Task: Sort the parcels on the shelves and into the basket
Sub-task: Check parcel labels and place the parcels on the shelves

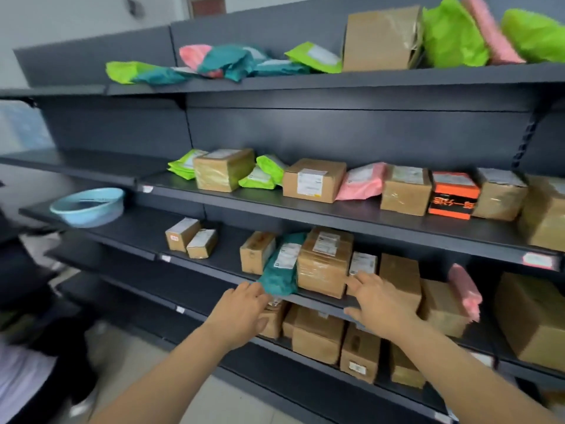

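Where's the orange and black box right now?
In the head view, on the right side, the orange and black box stands on the second shelf from the top, between the brown box to its left and the brown box to its right.

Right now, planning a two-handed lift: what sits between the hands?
In the head view, a teal bag and a taped box sit side by side on the shelf, between the left hand and right hand.

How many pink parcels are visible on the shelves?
4 pink parcels: left and right on top shelf; middle of second shelf; right on third shelf. More may be hidden.
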